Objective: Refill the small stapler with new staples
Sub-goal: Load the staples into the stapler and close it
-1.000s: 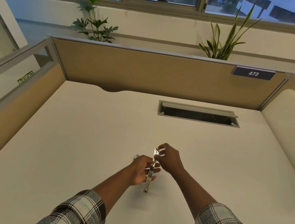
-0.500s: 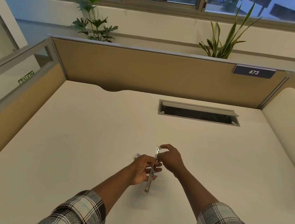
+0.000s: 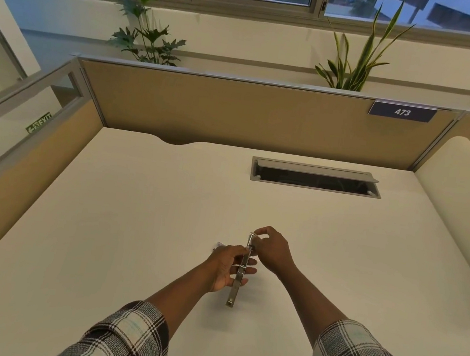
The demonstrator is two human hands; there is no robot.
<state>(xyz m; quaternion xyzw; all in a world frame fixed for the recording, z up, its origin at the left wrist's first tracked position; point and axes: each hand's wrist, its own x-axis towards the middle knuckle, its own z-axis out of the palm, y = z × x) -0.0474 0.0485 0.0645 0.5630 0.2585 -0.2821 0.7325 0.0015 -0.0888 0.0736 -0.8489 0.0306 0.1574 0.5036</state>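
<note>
A small silver stapler (image 3: pixel 239 278) is held above the cream desk (image 3: pixel 134 225), swung open into one long narrow strip that points toward me. My left hand (image 3: pixel 226 266) grips its middle from the left side. My right hand (image 3: pixel 271 250) pinches the far end of the strip with thumb and fingertips. Whether staples lie between those fingers is too small to tell. A small pale object (image 3: pixel 218 245), partly hidden behind my left hand, lies on the desk.
A grey cable hatch (image 3: pixel 316 177) with its lid up is set into the desk farther back. Tan partition panels (image 3: pixel 235 113) close the back and left sides, with a "473" sign (image 3: pixel 402 112). A rounded cream divider (image 3: pixel 462 180) rises at the right.
My right hand has shifted slightly toward me along the stapler's far end, and its fingers have reset their pinch there. The left hand and the stapler have hardly moved.
</note>
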